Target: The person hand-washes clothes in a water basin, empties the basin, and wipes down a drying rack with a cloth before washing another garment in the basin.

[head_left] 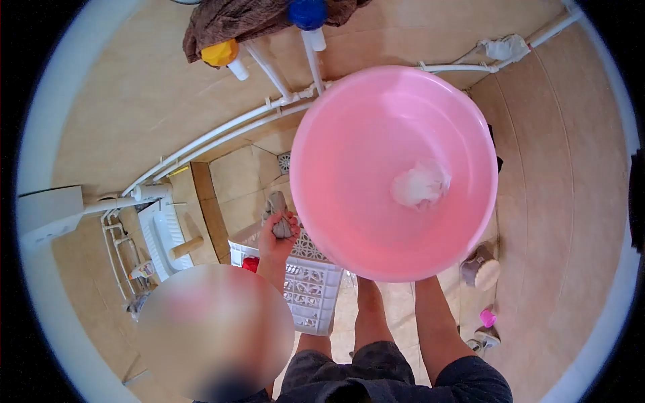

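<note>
My left hand [279,228] is closed around a bunched grey cloth [277,205], just left of a large pink basin [309,195]. Inside the basin lies a crumpled white cloth [421,184], right of the middle. My right forearm [437,316] runs up to the basin's near rim; the hand itself is hidden behind the basin. Below my left hand stands a white openwork plastic crate [312,295], with a small red item [250,264] at its left side. A round blur covers part of my left arm and whatever lies around it.
White pipes [222,134] run along the tiled wall under a yellow tap [220,52], a blue tap [307,13] and a brown cloth [235,27]. A squat toilet [161,235] is at left. Shoes [480,266] and a pink item [488,318] lie at right.
</note>
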Demonstrator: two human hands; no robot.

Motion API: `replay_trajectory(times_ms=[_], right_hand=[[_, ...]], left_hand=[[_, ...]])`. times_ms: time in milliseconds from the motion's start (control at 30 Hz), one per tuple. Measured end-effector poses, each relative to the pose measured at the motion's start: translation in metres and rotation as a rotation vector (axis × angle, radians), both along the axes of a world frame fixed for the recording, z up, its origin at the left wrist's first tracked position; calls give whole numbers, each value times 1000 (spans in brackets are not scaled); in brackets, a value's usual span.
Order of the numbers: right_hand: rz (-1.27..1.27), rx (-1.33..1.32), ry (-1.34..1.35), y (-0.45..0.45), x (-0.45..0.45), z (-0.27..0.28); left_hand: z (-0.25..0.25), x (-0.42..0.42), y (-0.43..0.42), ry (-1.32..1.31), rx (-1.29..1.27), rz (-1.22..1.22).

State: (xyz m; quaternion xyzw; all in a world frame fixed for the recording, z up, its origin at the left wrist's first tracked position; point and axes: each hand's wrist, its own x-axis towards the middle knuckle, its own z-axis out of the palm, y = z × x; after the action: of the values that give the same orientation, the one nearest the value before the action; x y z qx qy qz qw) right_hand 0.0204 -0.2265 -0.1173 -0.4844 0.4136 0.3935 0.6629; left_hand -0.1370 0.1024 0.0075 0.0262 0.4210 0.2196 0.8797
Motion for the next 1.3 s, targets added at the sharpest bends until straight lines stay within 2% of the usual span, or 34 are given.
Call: replay_trajectory(times_ms=[333,467,533,633,700,733,767,833,867,933,967,1033,1067,1133,1300], right_hand=[[60,51,-38,91,7,-11],[146,21,-68,95,20,-14],[301,-105,-118,73,35,-12],[612,-629,-332,3,81,0],[527,-811,-734,-18,132,35],[447,-794,-976,-6,154,69],[378,-753,-1241,38,166,130],[538,-520,-1380,136,162,251],[669,-521,-1363,180,154,296],[780,-412,-1689,249,157,324],[965,-591,-1768,281,147,356],[1074,-773,-1790,332,144,369],[1075,-770,-1795,345,141,376],[1443,-1066,-1722,364,135,388],[1611,-1000,-1923,371,150,380]], left_hand=[[6,-18,-21,73,-100,-37],[11,-22,-38,50,-124,-60],[12,-26,-43,40,-168,-72],[19,-30,-46,21,-221,-63],[32,-27,-45,30,-175,-47],[33,-29,-44,8,-187,-52],[34,-30,-45,-12,-201,-59],[40,-30,-44,-7,-200,-51],[43,-28,-44,5,-192,-47],[41,-27,-47,-25,-191,-35],[41,-26,-48,-45,-190,-28],[47,-24,-52,-46,-203,-12],[49,-23,-54,-43,-216,-5],[53,-20,-58,-52,-213,4],[51,-19,-73,-97,-271,15]])
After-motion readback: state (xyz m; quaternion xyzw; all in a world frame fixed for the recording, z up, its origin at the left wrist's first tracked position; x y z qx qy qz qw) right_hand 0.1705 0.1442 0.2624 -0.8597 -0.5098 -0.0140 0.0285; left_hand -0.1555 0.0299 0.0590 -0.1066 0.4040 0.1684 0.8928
